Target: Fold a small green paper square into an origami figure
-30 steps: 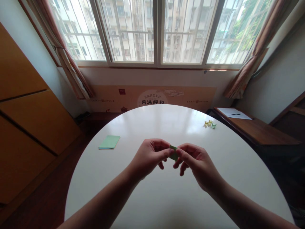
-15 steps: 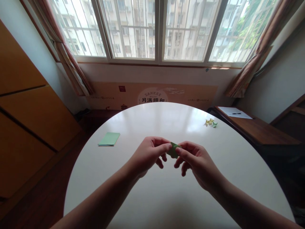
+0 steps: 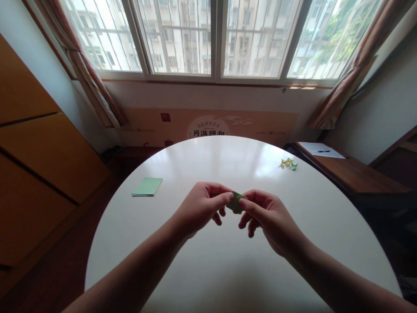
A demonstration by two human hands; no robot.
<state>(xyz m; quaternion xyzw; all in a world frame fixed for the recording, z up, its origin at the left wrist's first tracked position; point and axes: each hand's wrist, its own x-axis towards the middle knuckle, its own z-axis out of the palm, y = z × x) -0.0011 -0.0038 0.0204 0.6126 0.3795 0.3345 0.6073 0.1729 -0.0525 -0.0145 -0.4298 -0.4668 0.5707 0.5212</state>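
Observation:
A small piece of folded green paper (image 3: pixel 236 203) is held up above the white round table (image 3: pixel 215 269). My left hand (image 3: pixel 208 204) pinches its left edge between thumb and forefinger. On the opposite side, my right hand (image 3: pixel 262 211) pinches the paper the same way, thumb facing me. The lower fingers of both hands are loosely curled beneath. Parts of the paper are hidden behind the thumbs.
A stack of light green paper squares (image 3: pixel 147 186) lies on the table's left side. Several small folded yellow and green paper figures (image 3: pixel 288 164) sit at the back right. Beyond them, a brown wooden side table (image 3: pixel 368 174) bears a white sheet (image 3: pixel 321 150) with a dark pen.
The whole view has shifted slightly, so everything sits a little higher in the picture. Both hands keep their pinch on the green paper, which looks much the same.

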